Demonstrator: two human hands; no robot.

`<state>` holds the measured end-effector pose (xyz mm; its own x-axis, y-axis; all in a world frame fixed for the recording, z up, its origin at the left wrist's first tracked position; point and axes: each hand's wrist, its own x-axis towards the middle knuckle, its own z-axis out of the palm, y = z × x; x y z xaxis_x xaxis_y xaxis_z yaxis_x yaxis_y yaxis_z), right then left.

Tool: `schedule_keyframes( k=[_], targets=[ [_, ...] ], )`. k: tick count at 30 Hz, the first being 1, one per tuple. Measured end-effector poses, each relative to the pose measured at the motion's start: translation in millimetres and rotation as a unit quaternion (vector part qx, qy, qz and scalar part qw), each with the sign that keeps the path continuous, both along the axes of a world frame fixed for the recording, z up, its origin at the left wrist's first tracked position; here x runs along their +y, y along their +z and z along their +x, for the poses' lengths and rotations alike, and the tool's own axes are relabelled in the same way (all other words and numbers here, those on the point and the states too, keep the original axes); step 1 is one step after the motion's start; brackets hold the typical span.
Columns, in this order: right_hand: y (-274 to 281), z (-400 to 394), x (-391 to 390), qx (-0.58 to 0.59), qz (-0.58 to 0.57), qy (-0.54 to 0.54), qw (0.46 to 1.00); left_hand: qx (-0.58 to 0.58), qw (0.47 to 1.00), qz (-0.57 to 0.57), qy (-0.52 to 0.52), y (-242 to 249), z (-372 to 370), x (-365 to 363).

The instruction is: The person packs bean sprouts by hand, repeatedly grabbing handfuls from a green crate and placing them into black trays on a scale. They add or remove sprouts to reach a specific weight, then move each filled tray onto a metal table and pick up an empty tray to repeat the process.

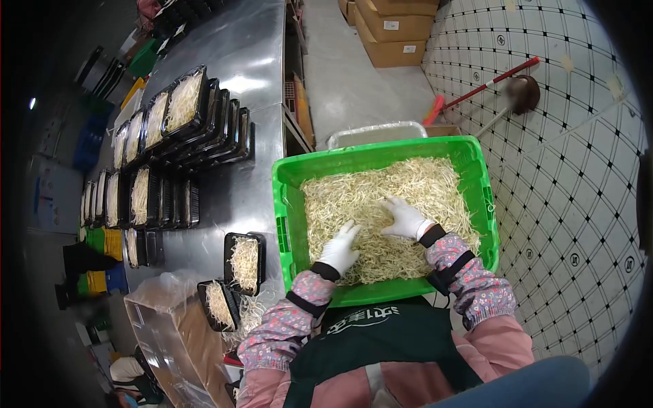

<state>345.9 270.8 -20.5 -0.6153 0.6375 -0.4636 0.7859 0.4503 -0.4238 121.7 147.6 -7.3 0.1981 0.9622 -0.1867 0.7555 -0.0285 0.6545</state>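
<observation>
1. Hands both white-gloved, mid-frame, resting on pale sprouts (381, 257). Left hand (340, 250) sits lower and further left; right hand (405, 219) a little higher, near the middle of the heap.
2. Right hand open, fingers spread and pointing left. Left hand also open, fingers extended toward upper right, thumb apart. Cannot tell whether strands are caught under either palm.
3. Sprouts lie loose inside a green tub (290, 204), centre to right of centre; they cover its bottom, with the side walls rising above them.
4. Floral sleeves (468, 280) enter from the bottom of the frame, dark bands round them; dark green apron (388, 350) between.
5. Metal tabletop (238, 187) runs down the left of centre. Stacked black trays (216, 126) of sprouts stand on it, upper left and mid-left.
6. Two more filled trays (245, 264) lower left of centre, just beside each other, near a plastic-covered carton (173, 333).
7. Cardboard boxes (398, 34) at top centre; red-handled broom (493, 83) upper right, on patterned tiles (551, 231).
</observation>
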Motion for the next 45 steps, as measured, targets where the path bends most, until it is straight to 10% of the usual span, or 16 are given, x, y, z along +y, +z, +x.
schedule_keyframes(
  k=[6, 9, 18, 24, 28, 31, 36, 41, 45],
  targets=[
    [-7.7, -28.1, -16.5, 0.066, 0.019, -0.049, 0.996, -0.238, 0.93, -0.083, 0.266, 60.2, -18.1, -41.7],
    [-16.2, -43.7, -65.9, 0.121, 0.175, 0.106, 0.971, -0.32, 0.886, 0.003, 0.336, 59.8, -20.7, -73.7],
    [-46.4, -33.5, -36.5, 0.142, 0.095, 0.15, 0.974, -0.286, 0.806, 0.116, 0.505, 80.1, -25.8, -183.3],
    [12.9, -14.5, -5.1, 0.407, -0.273, -0.162, 0.856, -0.196, 0.732, 0.172, 0.629, 103.4, -8.6, -284.0],
    [35.6, 4.8, 28.5, 0.416, -0.295, -0.234, 0.828, -0.208, 0.683, 0.175, 0.678, 109.6, 16.2, -332.6],
    [17.4, 19.6, 34.4, 0.263, -0.081, -0.203, 0.94, -0.179, 0.684, 0.171, 0.687, 113.9, 33.3, -357.8],
    [23.7, 51.7, 46.0, 0.448, -0.242, -0.254, 0.823, -0.15, 0.67, 0.159, 0.71, 124.4, 52.0, -398.2],
    [-2.4, 61.9, 37.7, 0.397, -0.087, -0.219, 0.887, -0.159, 0.662, 0.192, 0.707, 133.8, 58.5, -448.4],
    [23.2, 54.2, 12.8, 0.485, -0.146, -0.236, 0.829, -0.127, 0.65, 0.205, 0.721, 134.6, 57.0, -511.5]
  ],
)
